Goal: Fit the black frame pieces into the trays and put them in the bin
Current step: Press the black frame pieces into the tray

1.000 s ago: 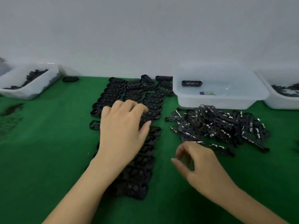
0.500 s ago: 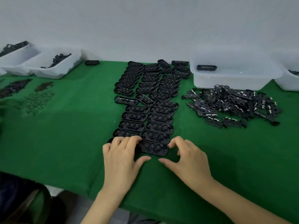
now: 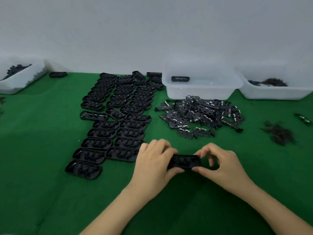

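Frame pile [image 3: 201, 114] beside white bin [image 3: 201, 92]

Assembly workbench, small-parts workshop: green felt mat [image 3: 42, 150]; rows of black trays [image 3: 118, 106] at 12 o'clock; loose frame pieces [image 3: 199, 112] and white bins [image 3: 201, 89] at 1 o'clock.

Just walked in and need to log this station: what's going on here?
A person holds one black tray between both hands, the left hand and right hand, just above the green mat. Rows of trays lie to the left, a pile of frame pieces sits behind, and the white bin holds one tray so far.
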Demonstrator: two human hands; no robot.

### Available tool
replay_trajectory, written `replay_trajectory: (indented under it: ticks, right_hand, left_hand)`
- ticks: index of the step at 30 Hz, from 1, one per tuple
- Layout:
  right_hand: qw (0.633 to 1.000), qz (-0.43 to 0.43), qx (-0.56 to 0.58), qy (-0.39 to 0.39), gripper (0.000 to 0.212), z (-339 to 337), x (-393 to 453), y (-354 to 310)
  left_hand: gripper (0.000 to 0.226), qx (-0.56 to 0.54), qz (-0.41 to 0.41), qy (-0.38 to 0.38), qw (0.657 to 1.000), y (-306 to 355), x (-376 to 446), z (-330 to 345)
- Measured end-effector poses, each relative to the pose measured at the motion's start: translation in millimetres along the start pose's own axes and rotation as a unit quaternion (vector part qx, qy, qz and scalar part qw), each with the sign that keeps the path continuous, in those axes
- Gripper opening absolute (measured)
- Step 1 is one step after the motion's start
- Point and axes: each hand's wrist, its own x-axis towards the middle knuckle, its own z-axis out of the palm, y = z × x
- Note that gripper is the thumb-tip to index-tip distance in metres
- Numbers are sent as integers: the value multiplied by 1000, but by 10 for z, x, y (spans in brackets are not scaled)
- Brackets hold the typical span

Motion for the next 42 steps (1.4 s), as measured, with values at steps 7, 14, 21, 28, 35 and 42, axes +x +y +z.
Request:
replay_trajectory:
  ticks: [7,14,21,28,35,42]
  right_hand:
    - [999,-14,-40,14,32,-203,-9,453]
    - [1000,-29,-7,10,46,-178,-14,501]
    - [997,-51,-28,49,54,-209,-49,439]
    - [969,-41,182,165,17,-223,162,-118]
    - [902,109,408,87,11,-151,168,-262]
    - [929,95,307,-183,11,-359,206,-87]
  left_hand:
    - [48,-119,13,-71,990,-50,577,233]
    - [31,126,32,-4,991,-283,991,344]
    - [23,154,49,-7,987,-349,996,267]
    - [15,-637,-231,77,732,437,596,30]
    - [9,-544,-221,101,803,635,392,-8]
    - [40,-68,197,54,977,219,572,-237]
